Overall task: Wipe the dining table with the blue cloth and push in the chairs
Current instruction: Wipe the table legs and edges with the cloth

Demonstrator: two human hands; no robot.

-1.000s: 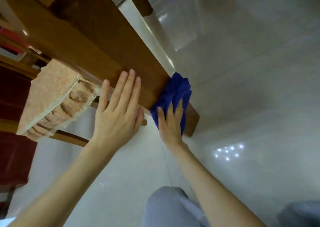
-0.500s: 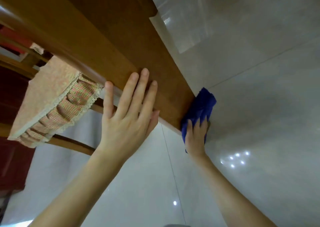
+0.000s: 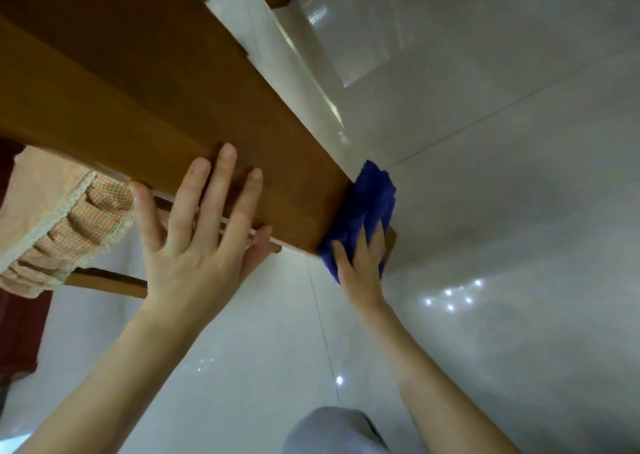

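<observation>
Wiping under way at the table's edge, chairs not yet pushed in.
We are pressing the blue cloth (image 3: 367, 204) against the end edge of the wooden dining table (image 3: 138, 90) with our right hand (image 3: 360, 270). Its fingers (image 3: 375, 242) are lying close together and fairly straight over the bunched fabric, which is sticking out beyond the fingertips. Our left hand (image 3: 194, 245) is bracing flat on the wood, fingers spread. We are judging the wiping partly done, and the cushioned chair (image 3: 62, 218) is looking only partly tucked under.
</observation>
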